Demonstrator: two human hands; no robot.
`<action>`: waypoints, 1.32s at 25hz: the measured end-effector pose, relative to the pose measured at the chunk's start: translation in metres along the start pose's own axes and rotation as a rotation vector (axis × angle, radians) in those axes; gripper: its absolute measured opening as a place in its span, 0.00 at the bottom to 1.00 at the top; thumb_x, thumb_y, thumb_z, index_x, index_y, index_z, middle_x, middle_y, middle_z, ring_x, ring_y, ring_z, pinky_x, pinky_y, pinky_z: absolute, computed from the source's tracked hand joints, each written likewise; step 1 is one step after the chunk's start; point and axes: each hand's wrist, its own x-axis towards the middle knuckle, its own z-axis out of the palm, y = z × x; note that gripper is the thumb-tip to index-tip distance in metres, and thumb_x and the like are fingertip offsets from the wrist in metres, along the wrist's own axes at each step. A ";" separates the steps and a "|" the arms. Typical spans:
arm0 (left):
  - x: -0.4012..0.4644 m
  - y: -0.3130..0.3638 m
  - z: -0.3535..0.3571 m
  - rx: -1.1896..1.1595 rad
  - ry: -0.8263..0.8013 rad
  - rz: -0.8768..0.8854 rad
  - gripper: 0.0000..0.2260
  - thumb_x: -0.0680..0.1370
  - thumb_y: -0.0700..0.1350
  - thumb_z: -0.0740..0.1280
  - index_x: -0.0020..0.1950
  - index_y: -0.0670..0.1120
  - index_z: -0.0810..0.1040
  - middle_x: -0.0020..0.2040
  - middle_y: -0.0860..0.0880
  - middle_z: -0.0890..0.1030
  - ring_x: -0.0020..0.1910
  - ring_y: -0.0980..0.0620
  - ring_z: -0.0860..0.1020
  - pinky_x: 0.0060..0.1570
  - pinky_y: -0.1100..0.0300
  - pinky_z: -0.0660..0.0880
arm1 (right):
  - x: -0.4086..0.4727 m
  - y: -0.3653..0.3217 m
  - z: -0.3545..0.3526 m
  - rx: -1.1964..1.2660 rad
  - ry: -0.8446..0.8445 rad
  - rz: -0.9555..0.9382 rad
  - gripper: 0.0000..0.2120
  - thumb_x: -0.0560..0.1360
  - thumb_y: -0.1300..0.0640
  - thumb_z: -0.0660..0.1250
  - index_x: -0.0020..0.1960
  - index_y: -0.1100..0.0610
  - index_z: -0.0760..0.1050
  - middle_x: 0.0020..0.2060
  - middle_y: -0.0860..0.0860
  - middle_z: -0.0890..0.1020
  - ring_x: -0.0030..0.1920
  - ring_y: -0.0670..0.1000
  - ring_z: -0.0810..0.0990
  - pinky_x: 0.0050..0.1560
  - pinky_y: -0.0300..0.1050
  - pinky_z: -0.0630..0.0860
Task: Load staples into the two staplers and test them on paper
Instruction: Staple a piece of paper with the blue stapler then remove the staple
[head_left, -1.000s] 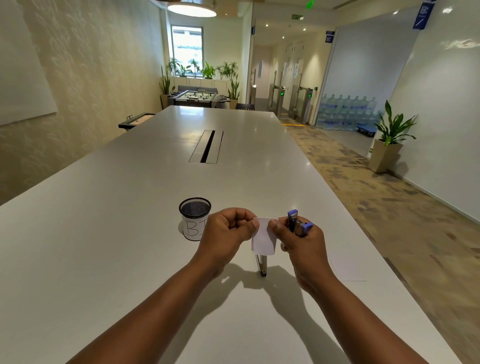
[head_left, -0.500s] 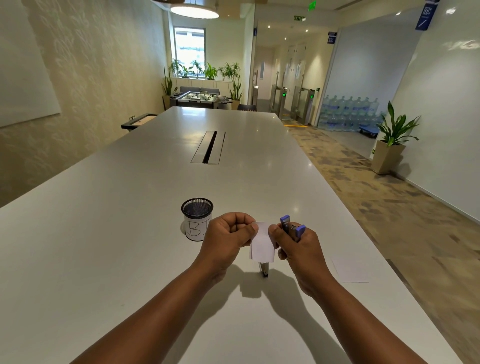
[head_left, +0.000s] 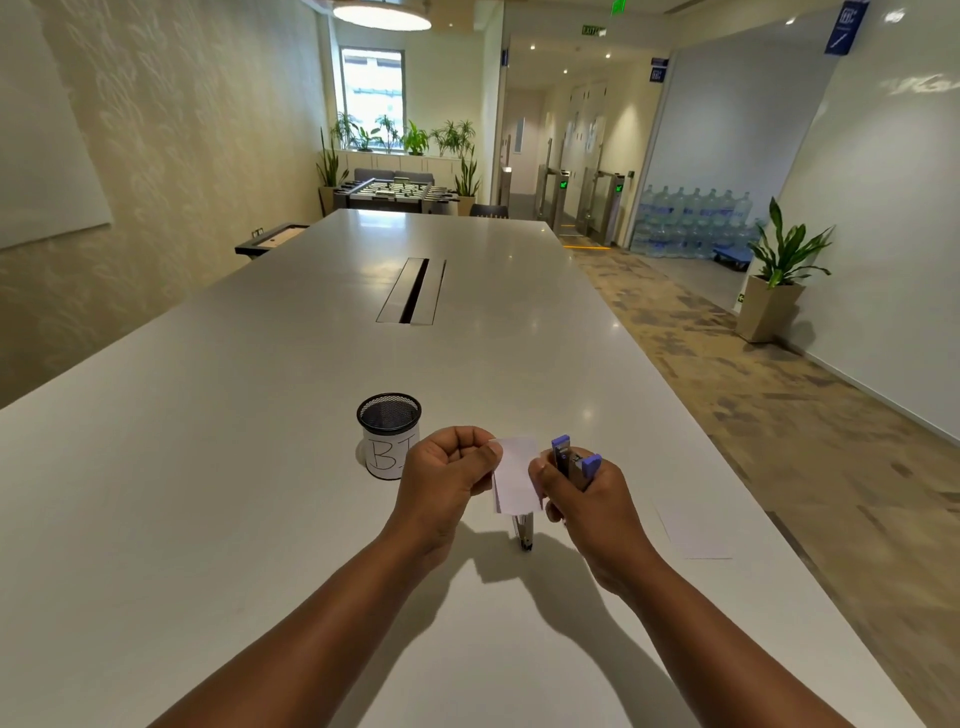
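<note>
White paper, a small folded slip, hangs between our two hands above the table. Our left hand is curled closed, with thumb and forefinger pinched on the slip's upper left edge. Our right hand is wrapped tight around a purple-tipped stapler, and its thumb presses the slip's right edge. The stapler's long axis runs up and away from us, its purple ends poking out above the fist; the slip lies directly to its left, touching the thumb. That is the relation the next move depends on. We judge that the slip must travel rightward into the stapler's mouth, or the stapler must tip leftward onto it, and the right hand is the nearer of the two to that meeting point. Whether the slip's edge already sits inside the mouth, we cannot tell (the fist hides it).

A second stapler, metallic, lies on the table just below the slip, its long axis pointing toward us and away, and neither hand touches it. A mesh cup with a handwritten label stands just left of the left hand. Another sheet lies flat on the table, to the right of the right wrist.
</note>
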 end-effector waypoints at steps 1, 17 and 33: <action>0.001 0.000 0.000 -0.002 0.008 0.002 0.09 0.77 0.38 0.72 0.40 0.50 0.84 0.37 0.48 0.84 0.36 0.54 0.80 0.41 0.60 0.78 | 0.000 0.000 0.000 -0.021 -0.006 0.000 0.17 0.80 0.51 0.70 0.40 0.63 0.74 0.30 0.51 0.73 0.31 0.49 0.70 0.35 0.44 0.70; 0.009 -0.004 -0.003 -0.037 0.088 -0.018 0.03 0.78 0.39 0.72 0.45 0.45 0.82 0.37 0.50 0.84 0.32 0.57 0.78 0.38 0.63 0.77 | 0.003 0.007 -0.002 -0.103 -0.075 -0.001 0.21 0.80 0.50 0.68 0.39 0.66 0.71 0.28 0.50 0.76 0.30 0.49 0.72 0.36 0.45 0.71; 0.006 -0.006 -0.015 0.050 -0.110 -0.144 0.12 0.71 0.38 0.71 0.54 0.44 0.82 0.38 0.46 0.84 0.37 0.51 0.81 0.41 0.60 0.79 | 0.009 0.007 -0.007 -0.102 0.169 0.019 0.17 0.80 0.50 0.69 0.38 0.60 0.75 0.29 0.55 0.76 0.30 0.49 0.71 0.34 0.44 0.69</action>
